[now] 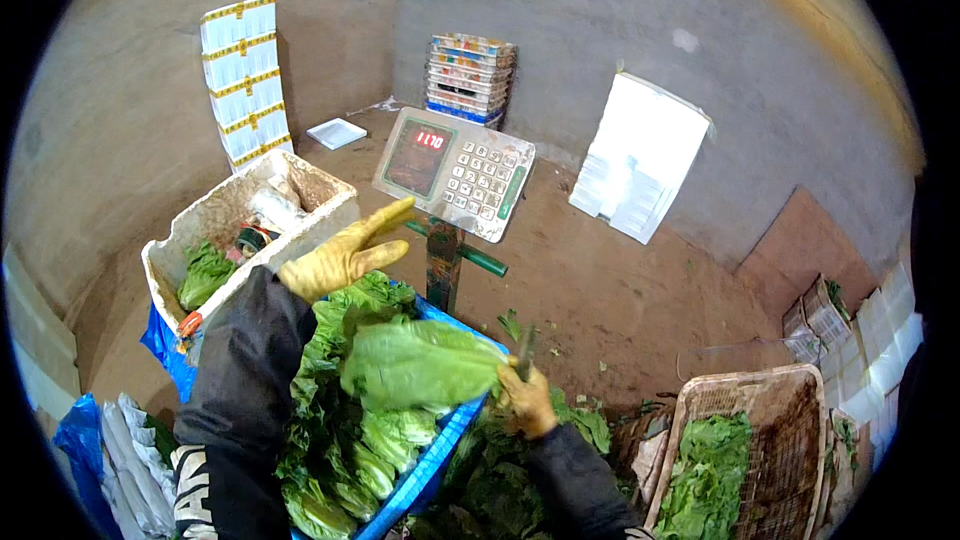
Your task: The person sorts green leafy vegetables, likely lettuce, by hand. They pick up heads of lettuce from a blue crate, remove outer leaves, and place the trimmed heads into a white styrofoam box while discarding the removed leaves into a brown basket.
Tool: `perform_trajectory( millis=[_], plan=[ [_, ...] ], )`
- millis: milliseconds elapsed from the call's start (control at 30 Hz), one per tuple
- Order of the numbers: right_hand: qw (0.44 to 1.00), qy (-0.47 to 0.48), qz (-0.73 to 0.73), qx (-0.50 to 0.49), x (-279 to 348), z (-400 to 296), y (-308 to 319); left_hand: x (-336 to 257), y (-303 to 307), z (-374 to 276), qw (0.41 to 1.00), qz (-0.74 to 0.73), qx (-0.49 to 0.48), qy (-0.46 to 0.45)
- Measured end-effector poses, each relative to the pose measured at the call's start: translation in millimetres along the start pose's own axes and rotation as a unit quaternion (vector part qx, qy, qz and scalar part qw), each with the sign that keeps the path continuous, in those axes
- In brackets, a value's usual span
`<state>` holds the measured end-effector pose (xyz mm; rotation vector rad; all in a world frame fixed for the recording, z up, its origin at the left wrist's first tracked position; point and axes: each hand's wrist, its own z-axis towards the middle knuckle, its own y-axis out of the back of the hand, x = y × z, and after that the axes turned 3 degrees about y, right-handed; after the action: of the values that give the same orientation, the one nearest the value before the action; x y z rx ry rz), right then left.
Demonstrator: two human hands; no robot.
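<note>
My left hand [345,251], in a yellow glove, is raised over the upper end of a blue-lined container [431,465], its fingers apart and nothing in it. Below it lie several heads of leafy lettuce [382,457] inside the container. At the container's right rim my right hand [529,397] is closed around the handle of a knife [527,352], whose blade points up. A slightly blurred lettuce head [420,364] lies across the others, its stem end at my right fingers; whether they also grip it, I cannot tell.
Ahead stands a digital scale display [455,172] on a post. A foam box [259,229] with lettuce and tape stands left. At the lower right is a plastic crate [784,450] of leaves. White boxes [247,82], stacked crates [469,79] and foam panels [641,154] stand by the walls.
</note>
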<state>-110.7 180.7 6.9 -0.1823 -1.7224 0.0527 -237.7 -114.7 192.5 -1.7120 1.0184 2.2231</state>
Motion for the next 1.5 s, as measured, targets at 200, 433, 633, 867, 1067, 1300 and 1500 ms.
perform_trajectory(
  millis=[200, 433, 633, 867, 1067, 1300, 1500],
  plan=[
    [0.991, -0.074, -0.106, -0.037, -86.1, 63.1, -29.0, 124.5, -119.8, 0.6, 0.928, 0.368, -0.049, 0.034],
    [0.967, -0.042, -0.253, -0.01, -40.9, -49.4, 26.5, 240.8, -168.0, -14.5, 0.929, 0.355, -0.102, -0.02],
    [0.863, -0.069, -0.497, -0.056, -56.0, -200.1, 171.1, 210.9, -180.8, -5.5, 0.925, 0.371, -0.082, 0.006],
    [0.681, -0.082, -0.595, -0.418, -49.0, -274.3, 492.4, 168.7, -182.0, -21.7, 0.851, 0.519, -0.07, 0.029],
    [0.526, -0.343, -0.649, -0.43, -68.0, -252.2, 722.1, 138.1, -255.0, -57.4, 0.847, 0.507, -0.157, -0.04],
    [0.698, -0.28, -0.491, -0.44, -132.0, -238.5, 739.9, 68.9, -424.2, -34.1, 0.977, 0.201, -0.048, 0.058],
    [0.604, 0.126, -0.577, -0.535, -111.0, -328.3, 585.5, -2.7, -623.7, 58.2, 0.878, -0.359, 0.237, 0.21]
  ],
)
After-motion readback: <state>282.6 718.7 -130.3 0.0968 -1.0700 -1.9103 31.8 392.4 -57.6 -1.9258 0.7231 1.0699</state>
